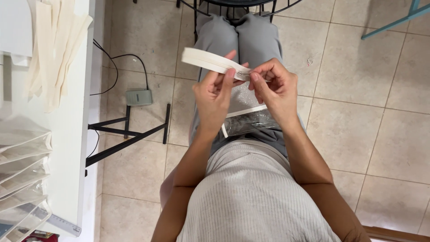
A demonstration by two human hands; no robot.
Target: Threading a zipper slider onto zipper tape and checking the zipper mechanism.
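My left hand (pixel 214 96) pinches one end of a cream-white zipper tape (pixel 206 60) that sticks out to the upper left above my knees. My right hand (pixel 277 89) meets it at the same end, fingertips closed on a small metal zipper slider (pixel 244 71) at the tape's tip. Both hands are held over my lap. On my lap below them lies a clear plastic pouch (pixel 246 117) with a white strip across it; its contents are too small to tell.
A white table (pixel 67 134) runs along the left with cream fabric strips (pixel 53 49) and stacked clear pouches (pixel 22 161). A grey foot pedal (pixel 139 97) with a black cable lies on the tiled floor beside black table legs (pixel 127 134). A black wire chair (pixel 233 9) stands ahead.
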